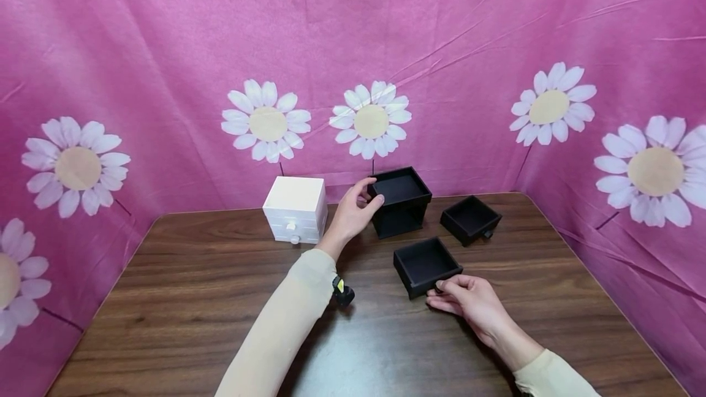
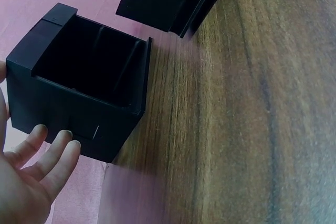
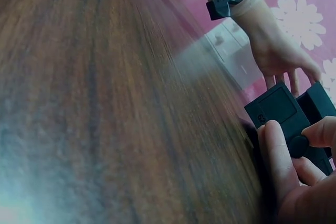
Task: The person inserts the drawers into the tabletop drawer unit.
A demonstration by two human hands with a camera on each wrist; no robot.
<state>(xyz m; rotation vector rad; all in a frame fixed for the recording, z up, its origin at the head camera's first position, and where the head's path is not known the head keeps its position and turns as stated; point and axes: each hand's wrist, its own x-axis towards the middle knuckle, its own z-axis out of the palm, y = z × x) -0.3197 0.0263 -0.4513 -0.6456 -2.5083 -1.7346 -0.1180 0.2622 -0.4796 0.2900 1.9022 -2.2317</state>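
A black cabinet shell (image 1: 399, 201) with a hollow front stands at the back of the table. My left hand (image 1: 355, 207) rests on its left side, with several fingers spread against the wall, as the left wrist view also shows (image 2: 47, 161). In front of the shell is an open-topped black drawer (image 1: 427, 262). My right hand (image 1: 474, 305) pinches the round knob (image 3: 298, 145) on that drawer's front between thumb and fingers. The shell's inside (image 2: 100, 61) shows in the left wrist view, with no drawer in the opening.
A second black drawer (image 1: 470, 218) lies to the right of the shell, its knob facing forward. Left of my left hand stands a small white cabinet (image 1: 295, 207) with knobs. Behind the wooden table (image 1: 193, 299) hangs a pink cloth (image 1: 176, 35) with daisies.
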